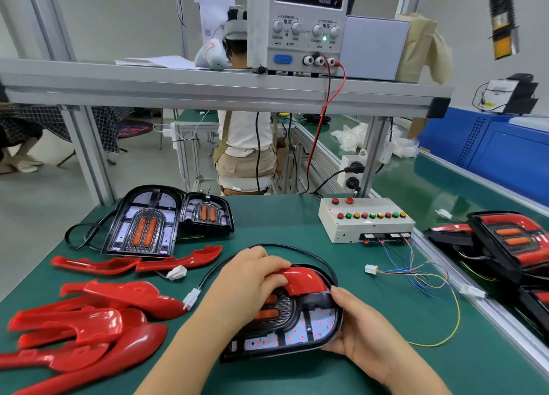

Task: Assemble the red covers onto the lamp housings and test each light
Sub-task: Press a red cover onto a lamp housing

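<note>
Where green mat [267, 225] spreads, loose red covers [89, 320], aluminium shelf [208, 82], power supply [297, 29].

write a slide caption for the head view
Left hand holds a red cover on a lamp housing gripped by the right hand, beside spare covers and a test box.

The green bench [282, 228] carried loose red covers [98, 320] at left, two open lamp housings [145, 222] behind them, a button box [356, 228], and what looked like tangled wires [416, 272].
</note>
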